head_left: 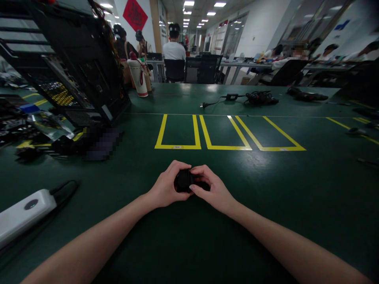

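Observation:
A small black boxy object [182, 180] is held between both hands just above the green table [183, 240]; its exact kind is too dark to make out. My left hand [166, 185] wraps round its left side, thumb below and fingers above. From the right, my right hand [215, 188] pinches the object's right edge with thumb and fingertips. Part of the object is hidden behind the fingers.
Yellow tape outlines [177, 147] mark the table ahead. An open computer case [89, 67] stands at left, with a white device [26, 213] nearer. A coiled cable [262, 98] and a paper cup [138, 77] lie farther back. People sit beyond.

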Tool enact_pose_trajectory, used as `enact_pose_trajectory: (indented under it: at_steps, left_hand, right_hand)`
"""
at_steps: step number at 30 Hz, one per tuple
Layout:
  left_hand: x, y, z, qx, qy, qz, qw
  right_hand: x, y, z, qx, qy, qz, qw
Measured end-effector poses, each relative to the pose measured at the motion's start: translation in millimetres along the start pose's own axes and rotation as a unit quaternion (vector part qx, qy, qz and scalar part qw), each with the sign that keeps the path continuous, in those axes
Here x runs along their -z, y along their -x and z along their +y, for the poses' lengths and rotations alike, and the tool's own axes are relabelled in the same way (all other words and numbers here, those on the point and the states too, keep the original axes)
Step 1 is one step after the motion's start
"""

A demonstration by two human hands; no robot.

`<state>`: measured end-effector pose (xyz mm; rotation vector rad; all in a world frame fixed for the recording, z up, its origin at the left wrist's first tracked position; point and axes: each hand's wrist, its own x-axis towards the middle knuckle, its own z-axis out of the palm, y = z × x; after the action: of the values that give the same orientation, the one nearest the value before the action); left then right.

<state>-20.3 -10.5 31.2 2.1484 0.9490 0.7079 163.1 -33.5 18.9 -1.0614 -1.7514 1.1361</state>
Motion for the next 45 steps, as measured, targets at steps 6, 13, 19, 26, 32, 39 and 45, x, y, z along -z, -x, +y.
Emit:
enact_pose_trajectory:
  at_steps: [6,13,19,26,32,39,45]
  left_hand:
    - [-0.9,0.2,-1.3,-0.002,-0.011,0.0,1.0]
    - [-1.6,-0.1,-4.4,-0.002,-0.014,0.003,1.0]
    - [-1.2,-0.2,-2.3,-0.005,-0.011,0.001,1.0]
    - [-0.7,-0.2,-1.1,-0.004,-0.01,0.003,1.0]
    - [-0.4,0.1,-1.8,-0.002,-0.008,0.001,1.0]
    - [-1.1,-0.5,-2.6,-0.008,-0.012,0.005,1.0]
    - [-1.3,-0.8,-1.6,-0.012,-0.01,0.01,1.0]
  right_hand:
    - [-1.9,-2.6,6.8,-0.027,-0.092,0.006,0.995]
    - [5.5,-6.7,2.8,-0.12,-0.102,-0.042,0.987]
    - [8.1,-5.5,-0.3,-0.086,-0.125,-0.071,0.986]
    - [5.6,-4.4,1.2,-0.098,-0.147,-0.043,0.983]
    - [7.6,-6.4,0.0,-0.108,-0.096,-0.054,0.988]
    - [5.6,-4.2,1.8,-0.058,-0.113,-0.051,0.991]
    - [4.0,-4.5,2.8,-0.087,-0.121,-0.035,0.988]
